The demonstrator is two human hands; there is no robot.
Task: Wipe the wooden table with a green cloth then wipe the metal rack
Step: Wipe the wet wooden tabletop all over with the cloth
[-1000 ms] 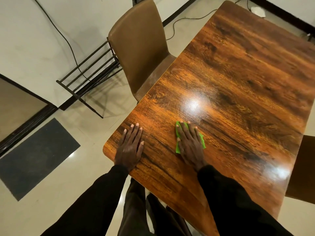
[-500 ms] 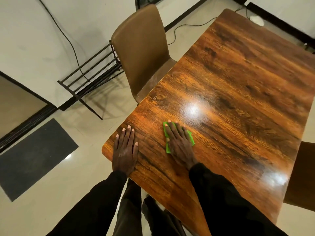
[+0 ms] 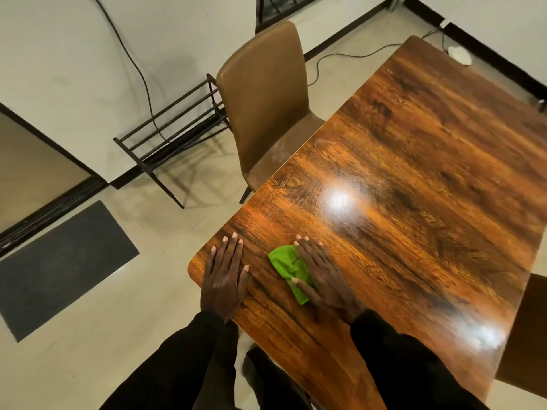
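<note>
The glossy wooden table [image 3: 414,173] fills the right half of the head view. A crumpled green cloth [image 3: 285,266] lies on its near left corner, and my right hand [image 3: 324,276] presses flat on the cloth's right side with the thumb over it. My left hand [image 3: 225,276] rests flat on the bare table corner, fingers spread, a short gap left of the cloth. A black metal rack [image 3: 174,134] stands on the floor against the wall, left of the table and behind a chair.
A brown chair [image 3: 266,99] is tucked against the table's left edge. Another chair's edge [image 3: 529,335] shows at the right. A dark floor mat [image 3: 59,264] lies at the left. Cables run down the wall and along the floor, and a white adapter [image 3: 458,53] sits beyond the far corner.
My right hand has slid the green cloth toward me and leftward, nearer the table's corner and my left hand. More of the cloth now shows left of my fingers.
</note>
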